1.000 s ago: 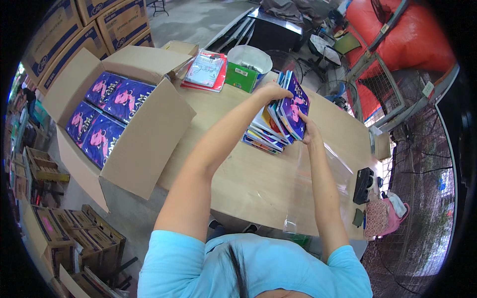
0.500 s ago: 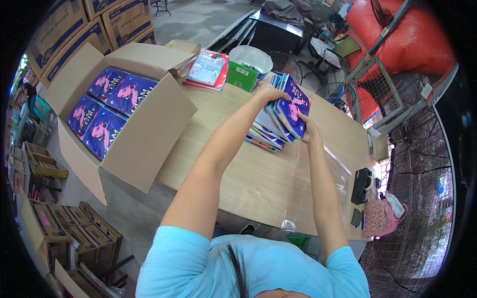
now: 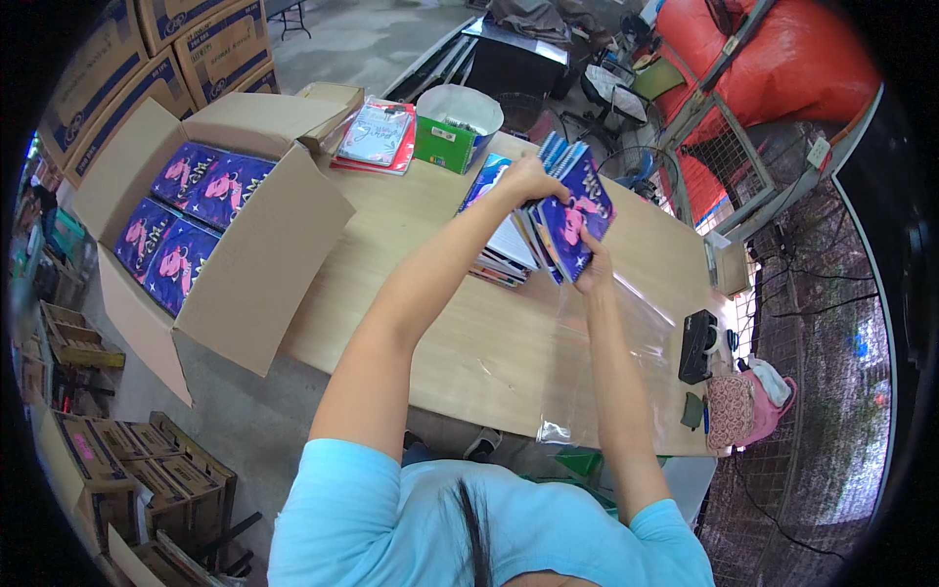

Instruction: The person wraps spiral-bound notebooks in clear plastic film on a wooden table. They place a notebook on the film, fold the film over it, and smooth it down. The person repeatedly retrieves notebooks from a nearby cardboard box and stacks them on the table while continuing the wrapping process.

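Observation:
Between my two hands is a small bundle of spiral notebooks (image 3: 577, 217), tilted, with purple covers and a pink figure. My left hand (image 3: 529, 183) grips its upper left side by the wire spirals. At the lower right edge, my right hand (image 3: 594, 268) holds it with the thumb on the front cover. Just left of the bundle, partly hidden behind my left arm, is a stack of notebooks (image 3: 506, 262) on the table. A clear plastic sheet or bag (image 3: 572, 377) lies on the tabletop under my right forearm.
An open carton (image 3: 269, 269) at left holds purple-covered notebooks (image 3: 181, 269). At the table's (image 3: 440, 342) far side are red and white notebooks (image 3: 377, 137) and a green box (image 3: 442, 144). A black device (image 3: 697, 346) and pink bag (image 3: 768, 406) sit at right. Closed cartons (image 3: 98, 88) stand far left.
The held notebooks have shifted right relative to the stack, uncovering more of it, including a blue cover at its top. The whole view has shifted slightly.

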The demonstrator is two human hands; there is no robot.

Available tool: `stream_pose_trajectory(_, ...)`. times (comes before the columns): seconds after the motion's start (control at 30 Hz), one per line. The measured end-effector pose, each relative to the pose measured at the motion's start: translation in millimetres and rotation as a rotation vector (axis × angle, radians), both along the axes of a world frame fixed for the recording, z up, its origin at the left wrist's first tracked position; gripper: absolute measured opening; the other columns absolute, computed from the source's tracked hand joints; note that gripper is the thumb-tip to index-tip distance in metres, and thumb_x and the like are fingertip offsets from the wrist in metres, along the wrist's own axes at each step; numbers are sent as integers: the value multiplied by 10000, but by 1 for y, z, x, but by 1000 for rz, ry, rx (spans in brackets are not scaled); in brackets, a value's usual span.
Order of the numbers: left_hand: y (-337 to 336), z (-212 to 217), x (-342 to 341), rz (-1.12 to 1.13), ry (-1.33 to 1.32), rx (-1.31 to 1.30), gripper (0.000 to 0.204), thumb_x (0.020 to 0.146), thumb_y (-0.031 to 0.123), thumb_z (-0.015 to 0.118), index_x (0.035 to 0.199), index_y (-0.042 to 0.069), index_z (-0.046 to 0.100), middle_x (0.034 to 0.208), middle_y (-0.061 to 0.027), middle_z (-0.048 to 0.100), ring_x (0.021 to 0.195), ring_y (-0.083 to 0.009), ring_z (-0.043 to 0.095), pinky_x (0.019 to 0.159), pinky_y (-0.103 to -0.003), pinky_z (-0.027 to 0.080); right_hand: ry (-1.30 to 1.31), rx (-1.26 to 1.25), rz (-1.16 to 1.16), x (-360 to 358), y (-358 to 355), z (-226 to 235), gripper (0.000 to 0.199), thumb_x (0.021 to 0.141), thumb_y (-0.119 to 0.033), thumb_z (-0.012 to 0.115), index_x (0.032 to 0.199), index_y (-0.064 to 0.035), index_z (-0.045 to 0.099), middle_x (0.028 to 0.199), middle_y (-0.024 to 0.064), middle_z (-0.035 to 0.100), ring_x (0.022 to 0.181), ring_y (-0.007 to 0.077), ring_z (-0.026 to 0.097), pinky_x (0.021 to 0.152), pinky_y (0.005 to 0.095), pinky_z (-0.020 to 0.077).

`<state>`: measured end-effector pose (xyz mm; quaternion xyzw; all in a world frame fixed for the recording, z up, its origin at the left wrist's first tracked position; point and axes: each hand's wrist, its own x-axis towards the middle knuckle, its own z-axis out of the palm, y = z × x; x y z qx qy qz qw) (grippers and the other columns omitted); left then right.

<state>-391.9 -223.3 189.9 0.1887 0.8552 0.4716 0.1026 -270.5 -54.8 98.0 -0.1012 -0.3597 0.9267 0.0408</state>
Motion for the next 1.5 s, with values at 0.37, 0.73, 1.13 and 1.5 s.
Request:
stream_pose_trajectory(0.37,-46,-99,-46,190,-427,356,418,703,81,774,1048,-7,555,956,-145,639,858,-268,625,690,-439,507,-51,21,11,-10,2,-22,404,791,-27,662,1172,3,534,1063,170,642,909,297,667,815,451,570)
stream_pose_trajectory(0.73,-63,-76,19,11,844,-204,892,613,280,827,1381,147,393,1403,-163,363,1287,-349,366,968,-541,345,79,-8,-230,91,26,-40,515,829,-140,633,1279,39,458,1194,211,582,1028,326,621,886,451,530)
stream_pose_trajectory(1.13,64,-54,265,-1145,644,402,640,700,168,742,1291,76,516,1229,-111,582,1117,-257,568,997,-411,415,-438,35,195,357,156,-45,719,855,-436,603,1392,-27,352,1298,148,517,1157,264,539,998,434,433)
stream_pose_trajectory(1.5,190,-106,336,-134,-61,556,770,576,200,896,1220,18,516,1017,-88,640,968,-153,598,876,-303,472,273,1023,-441,302,233,-37,1154,458,-490,908,1356,-39,342,1244,98,500,1124,216,528,951,359,458)
